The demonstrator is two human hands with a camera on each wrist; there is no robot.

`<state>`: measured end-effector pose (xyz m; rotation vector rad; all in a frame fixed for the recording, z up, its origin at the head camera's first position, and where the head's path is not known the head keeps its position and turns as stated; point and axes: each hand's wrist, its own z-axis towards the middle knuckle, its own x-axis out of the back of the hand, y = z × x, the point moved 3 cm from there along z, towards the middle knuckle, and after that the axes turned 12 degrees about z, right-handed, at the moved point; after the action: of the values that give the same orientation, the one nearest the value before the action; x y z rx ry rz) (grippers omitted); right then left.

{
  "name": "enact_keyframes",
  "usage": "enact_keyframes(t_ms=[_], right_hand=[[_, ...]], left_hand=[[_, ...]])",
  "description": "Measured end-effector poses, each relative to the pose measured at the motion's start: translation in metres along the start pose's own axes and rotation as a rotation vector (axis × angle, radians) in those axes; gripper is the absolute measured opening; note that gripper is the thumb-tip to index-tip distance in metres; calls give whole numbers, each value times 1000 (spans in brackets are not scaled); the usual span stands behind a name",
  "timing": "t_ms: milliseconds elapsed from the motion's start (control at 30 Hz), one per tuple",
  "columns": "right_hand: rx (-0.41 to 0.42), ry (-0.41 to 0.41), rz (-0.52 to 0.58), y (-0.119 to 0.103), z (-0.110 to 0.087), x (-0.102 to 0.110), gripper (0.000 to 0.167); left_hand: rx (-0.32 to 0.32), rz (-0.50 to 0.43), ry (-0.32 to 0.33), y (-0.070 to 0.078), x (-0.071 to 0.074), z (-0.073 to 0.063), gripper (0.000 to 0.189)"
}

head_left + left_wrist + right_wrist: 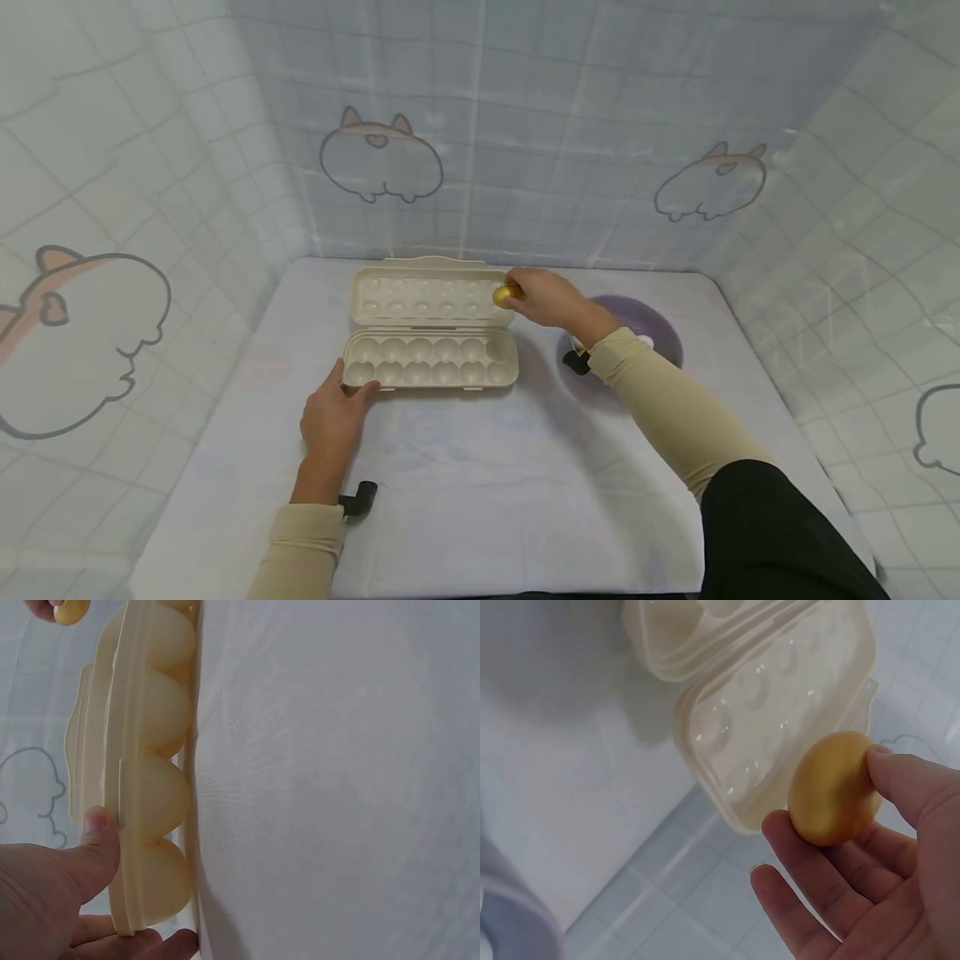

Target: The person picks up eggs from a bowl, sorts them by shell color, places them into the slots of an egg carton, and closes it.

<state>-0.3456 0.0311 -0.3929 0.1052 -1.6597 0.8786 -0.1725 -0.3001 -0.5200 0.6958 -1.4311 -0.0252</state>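
A cream plastic egg carton (431, 375) lies opened out on the table, its lid (420, 300) folded back behind the cupped base. The base's cups hold nothing. My left hand (332, 421) grips the base's front left corner, thumb on the front rim and fingers round the side, as the left wrist view (45, 892) shows. Over the right end of the lid, my right hand (551, 297) holds a golden egg (834, 787) between thumb and fingers, raised clear of the carton.
A purple bowl (663, 329) stands right of the carton, partly hidden under the right forearm, with white rounded things (645, 341) in it. White cloth (465, 500) covers the table. Curtains (540, 167) with a grid and cartoon animals surround the back and sides.
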Motion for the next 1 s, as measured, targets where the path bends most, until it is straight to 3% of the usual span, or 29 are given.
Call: enact_keyframes(t_ms=[233, 1000], right_hand=[[-17, -25, 37, -7, 10, -9, 43], [81, -46, -9, -45, 46, -33, 41]], left_hand=[[7, -4, -7, 1, 1, -2, 88], [22, 8, -8, -1, 3, -5, 87]])
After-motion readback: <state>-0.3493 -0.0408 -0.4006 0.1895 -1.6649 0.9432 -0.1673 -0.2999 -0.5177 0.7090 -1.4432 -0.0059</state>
